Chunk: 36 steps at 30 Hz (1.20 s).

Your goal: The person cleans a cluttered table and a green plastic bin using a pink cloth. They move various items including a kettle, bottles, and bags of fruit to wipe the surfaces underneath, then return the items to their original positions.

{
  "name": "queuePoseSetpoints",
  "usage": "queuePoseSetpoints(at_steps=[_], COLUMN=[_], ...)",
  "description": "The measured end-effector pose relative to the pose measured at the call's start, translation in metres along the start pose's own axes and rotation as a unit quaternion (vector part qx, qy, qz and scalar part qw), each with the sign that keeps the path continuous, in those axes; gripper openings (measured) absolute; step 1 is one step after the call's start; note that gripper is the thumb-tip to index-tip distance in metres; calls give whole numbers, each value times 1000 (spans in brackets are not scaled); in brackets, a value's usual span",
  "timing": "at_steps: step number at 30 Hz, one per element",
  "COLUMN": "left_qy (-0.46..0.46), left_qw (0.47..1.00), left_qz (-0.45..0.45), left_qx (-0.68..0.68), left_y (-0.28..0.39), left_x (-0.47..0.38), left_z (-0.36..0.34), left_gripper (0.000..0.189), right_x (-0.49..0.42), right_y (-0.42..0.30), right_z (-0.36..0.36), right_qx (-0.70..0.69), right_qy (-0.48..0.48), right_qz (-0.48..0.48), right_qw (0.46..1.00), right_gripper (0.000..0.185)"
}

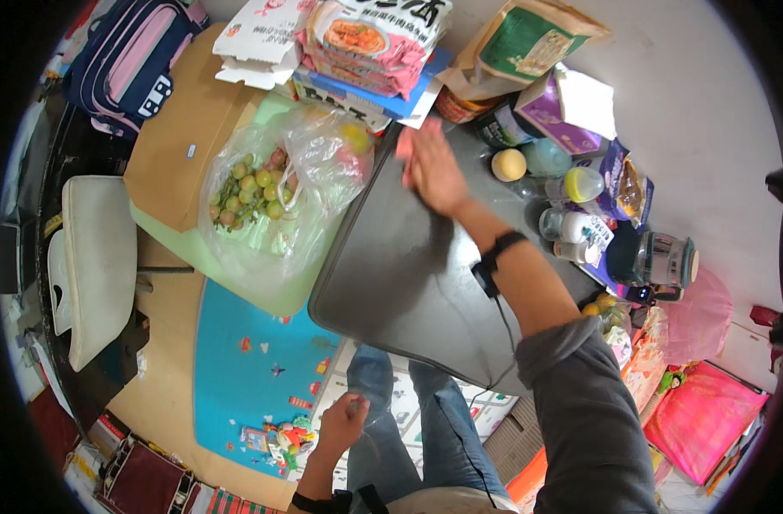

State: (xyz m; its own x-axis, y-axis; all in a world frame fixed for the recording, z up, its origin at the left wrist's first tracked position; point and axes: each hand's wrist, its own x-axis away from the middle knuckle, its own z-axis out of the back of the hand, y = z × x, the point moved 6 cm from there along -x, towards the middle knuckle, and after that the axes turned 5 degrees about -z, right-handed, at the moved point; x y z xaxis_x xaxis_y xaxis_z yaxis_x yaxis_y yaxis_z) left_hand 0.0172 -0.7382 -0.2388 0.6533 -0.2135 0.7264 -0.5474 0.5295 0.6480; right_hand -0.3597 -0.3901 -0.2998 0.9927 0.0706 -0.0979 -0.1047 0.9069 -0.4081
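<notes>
My right hand [437, 170] lies flat on a pink cloth [407, 146], pressing it to the dark grey tabletop [391, 270] near its far left corner. Fingers partly cover the cloth, and the hand is slightly blurred. A black strap [504, 247] with a cable circles that wrist. My left hand [344, 421] hangs low in front of my jeans, off the table, with its fingers curled in. Something see-through may be at its fingertips; I cannot make it out. Just beyond the cloth sit packs of instant noodles [375, 48] on a blue and white box [365, 93].
Left of the tabletop, a plastic bag [237, 257] of grapes [256, 189] rests on a green table [288, 289]. Along the right edge stand a baby bottle [581, 186], small jars [555, 225], a glass kettle [664, 260] and a purple tissue box [552, 115]. A white chair [102, 257] is at left.
</notes>
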Motion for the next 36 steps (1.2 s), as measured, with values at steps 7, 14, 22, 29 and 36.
queuePoseSetpoints(at_steps=[7,14,22,29,36], left_qy=[24,32,7,-16,-32], left_qw=[1000,999,1000,999,998], left_qz=[10,-15,13,19,2], left_qx=[5,11,-19,-45,-57], left_y=[-9,12,17,23,24], left_x=[3,3,9,13,11], left_z=[5,-3,18,20,24], left_gripper=[18,18,29,23,15], right_x=[-25,31,128,210,161], right_y=[-23,-84,-175,-216,-74], right_z=[-10,-22,-46,-64,-6], right_qx=[33,48,-43,-51,-260], right_qy=[45,15,-62,-149,-118], right_qz=[38,61,92,190,48], right_qw=[998,997,993,969,957], right_gripper=[53,58,56,59,72])
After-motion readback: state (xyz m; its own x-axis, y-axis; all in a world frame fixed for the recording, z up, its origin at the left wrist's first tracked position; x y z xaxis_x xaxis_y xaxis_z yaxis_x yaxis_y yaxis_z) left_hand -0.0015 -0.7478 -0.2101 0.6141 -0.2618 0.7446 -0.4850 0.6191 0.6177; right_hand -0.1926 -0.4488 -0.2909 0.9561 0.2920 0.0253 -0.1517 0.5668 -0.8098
